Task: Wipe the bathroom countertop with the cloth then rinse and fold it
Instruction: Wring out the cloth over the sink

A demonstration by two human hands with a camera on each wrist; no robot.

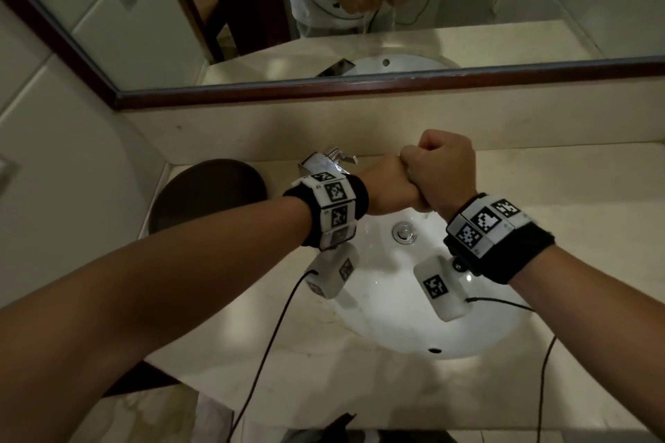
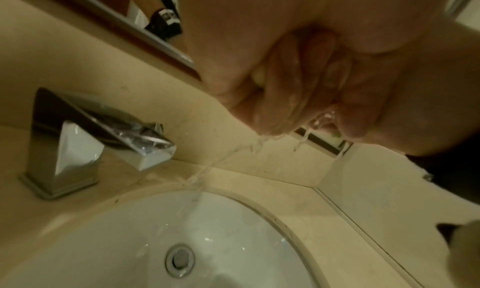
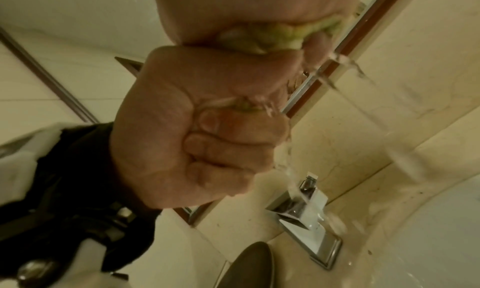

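Right wrist view catches both hands, left hand (image 1: 383, 187) and right hand (image 1: 440, 173), clamped on the green cloth (image 3: 275, 40), wringing over the sink (image 1: 396, 334) — twist harder, stay low.

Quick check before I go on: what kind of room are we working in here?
Most likely a bathroom vanity: a white oval sink set in a beige stone countertop, a chrome faucet behind it, and a wood-framed mirror on the wall.
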